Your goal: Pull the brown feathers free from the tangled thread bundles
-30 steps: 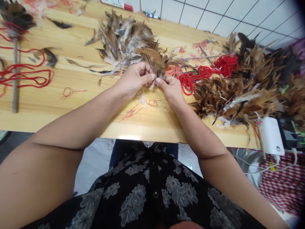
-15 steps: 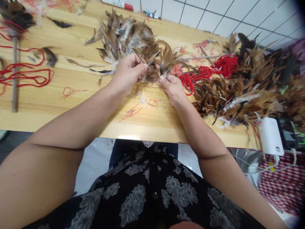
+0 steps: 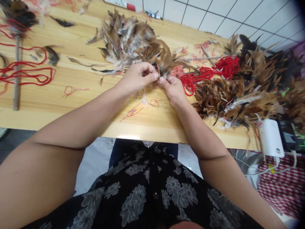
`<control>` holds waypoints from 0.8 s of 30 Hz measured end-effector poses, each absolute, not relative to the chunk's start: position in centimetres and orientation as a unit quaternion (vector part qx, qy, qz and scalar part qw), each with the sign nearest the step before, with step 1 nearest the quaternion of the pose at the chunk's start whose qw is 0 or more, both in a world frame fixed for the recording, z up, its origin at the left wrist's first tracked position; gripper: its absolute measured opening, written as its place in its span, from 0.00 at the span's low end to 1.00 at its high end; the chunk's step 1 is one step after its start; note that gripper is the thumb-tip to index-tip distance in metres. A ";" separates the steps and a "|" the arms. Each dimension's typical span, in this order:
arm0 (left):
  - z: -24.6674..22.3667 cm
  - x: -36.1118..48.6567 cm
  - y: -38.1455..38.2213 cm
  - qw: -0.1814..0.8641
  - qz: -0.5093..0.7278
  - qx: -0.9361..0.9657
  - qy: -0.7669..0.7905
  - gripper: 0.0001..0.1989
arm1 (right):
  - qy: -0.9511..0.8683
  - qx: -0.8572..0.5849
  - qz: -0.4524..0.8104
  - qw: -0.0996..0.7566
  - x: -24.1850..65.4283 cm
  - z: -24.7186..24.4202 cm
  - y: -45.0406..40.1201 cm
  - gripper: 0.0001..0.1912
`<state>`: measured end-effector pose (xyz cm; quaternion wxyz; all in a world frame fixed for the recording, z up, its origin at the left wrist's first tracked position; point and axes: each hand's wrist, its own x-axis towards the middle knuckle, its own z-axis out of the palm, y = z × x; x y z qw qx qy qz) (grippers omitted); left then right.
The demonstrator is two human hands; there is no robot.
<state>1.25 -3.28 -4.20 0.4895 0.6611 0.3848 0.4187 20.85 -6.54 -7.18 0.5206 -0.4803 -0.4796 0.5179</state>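
Note:
My right hand (image 3: 173, 87) is closed in a pinch on a small bunch of brown feathers (image 3: 164, 62), whose tips point up and away from me. Close against it on the left, my left hand (image 3: 143, 76) has thumb and forefinger pressed together at the base of that bunch. What lies between those fingertips is too small to make out. Behind my left hand a large heap of brown and pale grey feathers (image 3: 130, 39) rests on the wooden table (image 3: 78, 108). Just right of my right hand lies a tangle of red cord (image 3: 205, 73).
A thick pile of brown feathers (image 3: 228, 95) covers the table's right side, near a white power bank (image 3: 271, 137) with cables. At the left stands out a stick (image 3: 16, 76) with dark feathers tied on, beside loose red cord (image 3: 35, 76). A red-capped marker (image 3: 121, 4) lies at the back.
My left hand has moved right, away from the heap, and its fingertips now meet those of my right hand. My right hand keeps its pinch on the feathers.

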 end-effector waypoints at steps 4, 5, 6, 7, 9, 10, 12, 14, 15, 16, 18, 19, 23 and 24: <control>-4.7 1.7 -3.4 0.504 0.409 0.651 0.394 0.14 | -0.483 -0.481 0.523 0.511 20.8 -6.9 -6.8 0.28; -4.7 1.7 -3.3 0.505 0.410 0.649 0.394 0.13 | -0.484 -0.482 0.524 0.509 20.8 -6.8 -6.9 0.28; -4.7 1.7 -3.3 0.506 0.409 0.648 0.395 0.12 | -0.484 -0.483 0.525 0.506 20.8 -6.7 -7.0 0.28; -4.7 1.7 -3.3 0.505 0.409 0.648 0.397 0.12 | -0.484 -0.484 0.526 0.504 20.7 -6.6 -7.1 0.29; -4.6 1.8 -3.3 0.499 0.409 0.648 0.405 0.12 | -0.484 -0.486 0.530 0.499 20.6 -6.5 -7.2 0.30; -4.5 1.9 -3.4 0.494 0.409 0.648 0.411 0.13 | -0.483 -0.487 0.531 0.498 20.6 -6.5 -7.2 0.30; -4.3 2.1 -3.6 0.488 0.402 0.653 0.417 0.13 | -0.483 -0.490 0.531 0.495 20.5 -6.4 -7.2 0.31; -4.2 2.2 -3.8 0.493 0.402 0.652 0.412 0.14 | -0.484 -0.491 0.529 0.495 20.4 -6.4 -7.1 0.30; -4.1 2.2 -3.7 0.496 0.409 0.648 0.409 0.14 | -0.485 -0.492 0.527 0.496 20.5 -6.4 -7.0 0.30; -4.1 2.2 -3.6 0.497 0.419 0.642 0.407 0.16 | -0.486 -0.492 0.525 0.497 20.5 -6.4 -6.9 0.30; -4.0 2.1 -3.2 0.487 0.443 0.631 0.410 0.18 | -0.485 -0.494 0.523 0.497 20.7 -6.3 -6.8 0.31; -3.9 1.9 -3.0 0.476 0.451 0.629 0.417 0.18 | -0.482 -0.497 0.524 0.496 20.9 -6.3 -6.7 0.32; -3.5 1.2 -2.2 0.405 0.439 0.656 0.462 0.11 | -0.471 -0.502 0.544 0.480 21.6 -6.1 -6.6 0.33; -3.4 1.0 -2.2 0.384 0.425 0.671 0.471 0.10 | -0.470 -0.500 0.552 0.474 21.7 -6.0 -6.6 0.34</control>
